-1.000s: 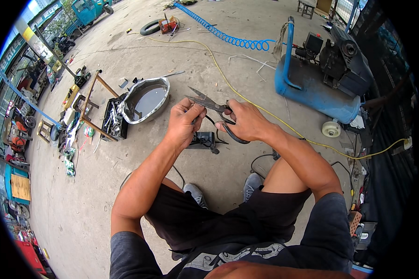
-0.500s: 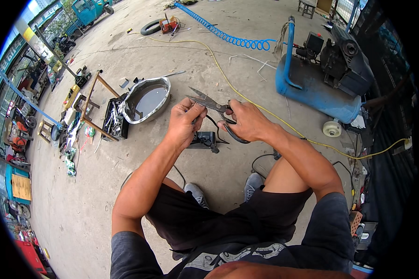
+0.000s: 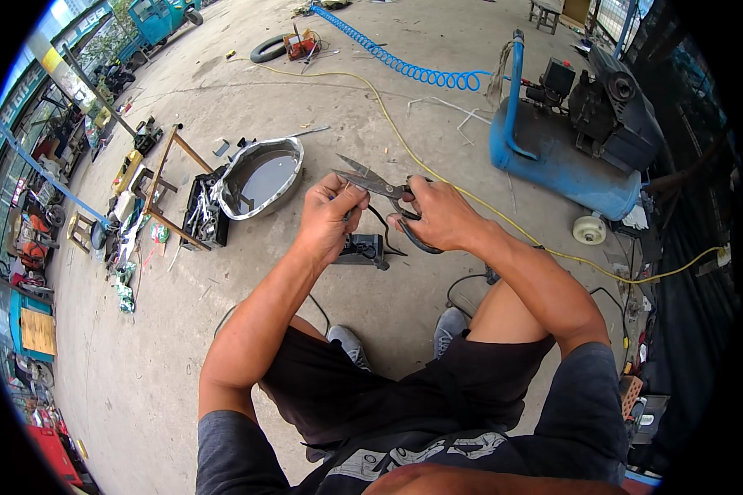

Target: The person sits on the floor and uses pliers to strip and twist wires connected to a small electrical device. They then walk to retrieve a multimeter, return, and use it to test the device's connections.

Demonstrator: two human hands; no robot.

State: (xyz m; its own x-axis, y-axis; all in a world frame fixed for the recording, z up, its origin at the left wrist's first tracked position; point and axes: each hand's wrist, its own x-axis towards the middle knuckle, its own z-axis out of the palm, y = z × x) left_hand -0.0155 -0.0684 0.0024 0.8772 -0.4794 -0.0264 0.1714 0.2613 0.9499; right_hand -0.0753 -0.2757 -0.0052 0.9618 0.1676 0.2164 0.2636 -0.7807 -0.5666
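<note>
A pair of scissors point(image 3: 377, 184) with dark handles is in my right hand point(image 3: 439, 216), its fingers through the handle loops. The blades stand apart and point left, toward my left hand point(image 3: 330, 216). That hand is closed in a pinch right at the lower blade. A thin pale piece shows at its fingertips, too small to name. Below and behind the hands, a dark boxy device point(image 3: 362, 247) with a black cable point(image 3: 381, 221) rests on the concrete floor, partly hidden by my left hand.
Left of my hands stands a metal basin point(image 3: 299, 175) of murky water, beside a black tray of tools point(image 3: 205, 216) and a wooden frame point(image 3: 162, 165). A blue air compressor point(image 3: 557, 169) is at right. A yellow hose point(image 3: 413, 157) and a coiled blue hose point(image 3: 388, 59) cross the floor.
Almost nothing differs. My left fingertips have shifted very slightly at the blade; the scissors and my right hand keep nearly the same place.
</note>
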